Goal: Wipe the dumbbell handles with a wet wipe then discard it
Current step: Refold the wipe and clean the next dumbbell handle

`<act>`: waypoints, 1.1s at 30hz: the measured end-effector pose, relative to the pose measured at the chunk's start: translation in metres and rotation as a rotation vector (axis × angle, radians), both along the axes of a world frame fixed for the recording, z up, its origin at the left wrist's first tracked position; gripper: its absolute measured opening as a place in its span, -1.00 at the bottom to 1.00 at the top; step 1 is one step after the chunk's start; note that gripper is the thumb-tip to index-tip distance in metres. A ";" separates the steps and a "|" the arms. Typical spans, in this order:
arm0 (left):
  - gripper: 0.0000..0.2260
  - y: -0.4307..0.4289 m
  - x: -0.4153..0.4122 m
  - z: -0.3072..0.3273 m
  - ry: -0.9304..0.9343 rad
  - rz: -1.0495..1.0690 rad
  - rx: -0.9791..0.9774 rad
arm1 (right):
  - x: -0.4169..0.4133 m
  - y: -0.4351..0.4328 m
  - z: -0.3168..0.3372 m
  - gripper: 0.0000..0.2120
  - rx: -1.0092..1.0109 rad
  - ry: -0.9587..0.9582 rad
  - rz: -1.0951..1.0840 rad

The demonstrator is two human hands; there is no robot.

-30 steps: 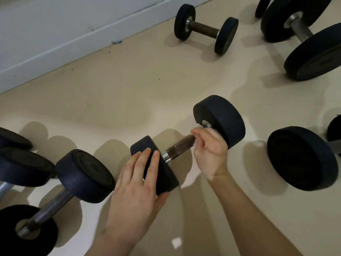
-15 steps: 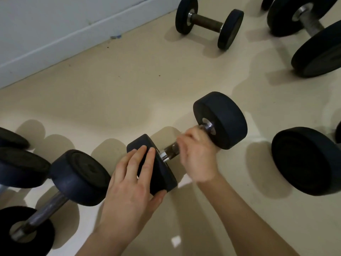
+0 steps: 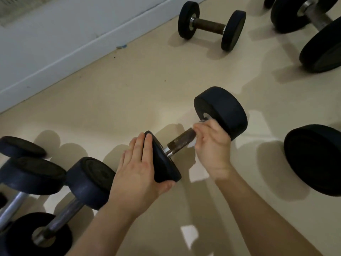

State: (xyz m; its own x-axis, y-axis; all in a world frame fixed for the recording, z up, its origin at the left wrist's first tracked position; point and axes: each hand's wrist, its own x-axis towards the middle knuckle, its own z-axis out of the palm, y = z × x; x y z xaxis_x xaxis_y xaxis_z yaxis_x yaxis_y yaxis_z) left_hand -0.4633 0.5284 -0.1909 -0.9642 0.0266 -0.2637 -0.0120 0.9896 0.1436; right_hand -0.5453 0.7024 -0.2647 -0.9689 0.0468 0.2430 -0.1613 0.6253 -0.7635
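Note:
A black dumbbell (image 3: pixel 224 109) with a rusty brown handle (image 3: pixel 180 142) lies on the beige floor in the middle of the head view. My left hand (image 3: pixel 137 170) lies flat over its near weight head (image 3: pixel 165 163), thumb underneath, gripping it. My right hand (image 3: pixel 212 145) is closed around the far end of the handle, next to the far head. A bit of white wet wipe (image 3: pixel 192 144) peeks out from under its fingers. Most of the wipe is hidden inside the hand.
More dumbbells lie around: a small one (image 3: pixel 210 25) at the back, large ones at the upper right (image 3: pixel 321 47) and right (image 3: pixel 313 159), and chrome-handled ones (image 3: pixel 60 217) at the left. A white baseboard (image 3: pixel 73 50) runs along the far left.
My right hand slid from the far end of the handle toward the near head and back to the far end. My left hand stayed on the near head.

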 end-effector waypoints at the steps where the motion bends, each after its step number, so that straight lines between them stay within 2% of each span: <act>1: 0.07 0.000 -0.001 0.001 -0.002 0.014 0.019 | 0.009 -0.011 0.002 -0.85 0.043 -0.037 0.063; 4: -0.09 0.001 0.002 0.012 0.049 0.035 0.036 | 0.037 -0.021 0.003 -0.79 0.161 0.033 0.362; 5: -0.14 0.001 0.004 0.017 0.076 0.035 0.036 | 0.030 -0.011 0.005 -0.80 0.162 0.029 0.338; 7: -0.28 0.002 0.007 0.022 0.140 0.041 0.083 | 0.014 0.009 0.006 -0.85 0.114 0.064 0.096; 9: -0.36 0.008 0.009 0.024 0.151 0.039 0.134 | 0.021 0.011 0.008 -0.87 0.131 0.041 0.048; 10: -0.29 0.012 0.010 0.022 0.119 0.043 0.138 | 0.033 0.005 0.010 -0.88 0.161 0.023 0.131; 12: -0.02 0.020 0.012 0.015 -0.018 0.086 0.135 | 0.053 0.005 0.009 -0.90 0.164 0.022 0.358; 13: 0.08 0.023 0.013 0.010 -0.081 0.109 0.133 | 0.050 0.012 0.008 -0.86 0.158 0.023 0.383; 15: 0.15 0.029 0.021 0.001 -0.120 0.097 0.105 | 0.041 0.025 0.002 -0.79 0.157 0.054 0.213; 17: 0.14 0.035 0.034 -0.001 -0.074 0.069 0.051 | 0.051 0.022 0.006 -0.85 0.149 0.005 0.135; 20: 0.09 0.044 0.050 0.000 -0.019 0.051 0.011 | 0.072 0.020 0.009 -0.80 0.221 0.011 0.332; 24: -0.04 0.040 0.047 0.012 0.022 0.043 -0.014 | 0.056 0.042 0.002 -0.90 0.162 0.049 0.070; 26: 0.00 0.039 0.041 0.015 -0.057 0.043 0.007 | 0.076 0.033 0.007 -0.89 0.221 0.026 0.233; 28: 0.08 0.041 0.040 0.013 -0.111 0.051 0.031 | 0.083 0.037 0.007 -0.87 0.231 0.087 0.327; 31: 0.06 0.047 0.053 0.005 -0.134 0.030 0.124 | 0.068 0.052 0.004 -0.82 0.153 0.108 0.061; 33: -0.02 0.048 0.060 0.005 -0.096 0.010 0.149 | 0.082 0.043 0.003 -0.87 0.162 0.081 0.115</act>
